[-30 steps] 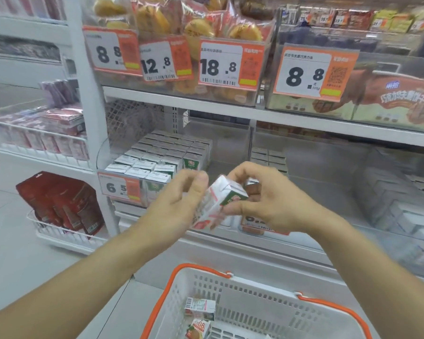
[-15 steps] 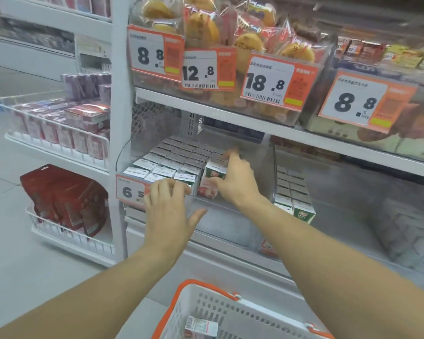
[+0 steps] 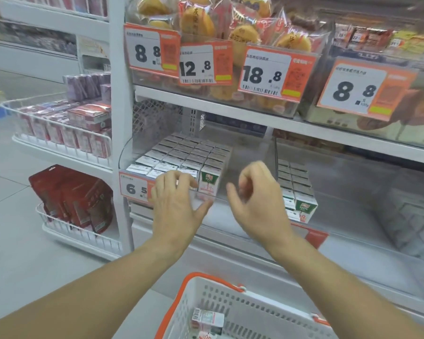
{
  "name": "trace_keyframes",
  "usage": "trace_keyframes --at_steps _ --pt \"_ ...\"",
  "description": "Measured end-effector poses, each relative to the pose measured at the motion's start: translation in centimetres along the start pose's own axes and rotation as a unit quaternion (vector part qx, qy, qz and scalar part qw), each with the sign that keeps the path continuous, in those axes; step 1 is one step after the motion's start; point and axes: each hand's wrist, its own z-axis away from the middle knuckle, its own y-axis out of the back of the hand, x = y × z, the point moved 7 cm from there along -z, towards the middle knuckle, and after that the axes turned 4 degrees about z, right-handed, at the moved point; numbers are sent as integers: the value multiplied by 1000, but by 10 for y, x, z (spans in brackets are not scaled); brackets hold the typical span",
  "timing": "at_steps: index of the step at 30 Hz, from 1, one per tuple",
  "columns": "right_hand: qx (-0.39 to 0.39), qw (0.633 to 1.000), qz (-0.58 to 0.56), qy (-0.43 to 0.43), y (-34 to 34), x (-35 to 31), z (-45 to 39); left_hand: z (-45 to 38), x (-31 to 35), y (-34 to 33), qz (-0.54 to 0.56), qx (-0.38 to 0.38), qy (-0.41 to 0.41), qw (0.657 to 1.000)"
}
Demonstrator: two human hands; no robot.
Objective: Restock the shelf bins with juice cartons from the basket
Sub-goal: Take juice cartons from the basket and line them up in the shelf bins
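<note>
Small white and green juice cartons [image 3: 189, 155] fill the left clear shelf bin [image 3: 245, 152] in tight rows. The front-right carton [image 3: 209, 182] stands upright at the end of the front row. My left hand [image 3: 175, 204] rests at the bin's front edge, fingers spread, holding nothing. Just right of that carton hovers my right hand [image 3: 255, 201], fingers loosely curled and empty. A second row of cartons [image 3: 296, 189] stands in the neighbouring bin. Below, the white basket [image 3: 230, 304] with orange rim holds loose cartons [image 3: 207, 320].
Price tags hang on the bin fronts, one reading 6.5 [image 3: 135, 188]. Bagged pastries [image 3: 230, 33] fill the shelf above. To the left, a wire end rack [image 3: 59, 133] carries red boxes, with red bags [image 3: 71, 199] below. Grey floor lies at left.
The carton held in both hands was set into the left bin by my right hand. That hand has since let go and drawn back; the left hand moved up to the bin's front.
</note>
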Motion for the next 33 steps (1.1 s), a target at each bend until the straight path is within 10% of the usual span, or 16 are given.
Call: trace_keyframes --at_steps 6,12,18,21,26,33 --pt "-119 988 1 -100 2 60 137 50 67 -41 172 -286 -96 938" --pt "-570 778 28 -263 -47 125 290 133 57 -84 26 -537 -121 835" --pt "-649 714 54 -258 -44 137 372 236 15 -99 -110 -708 -63 694" --pt "-664 691 22 -285 -45 145 403 293 -15 -111 -114 -737 54 664" --pt "-655 686 8 -315 -45 158 440 364 -62 -123 -133 -638 253 715" --pt "-728 642 -4 -242 -49 141 471 396 -76 -129 -157 -627 283 709"
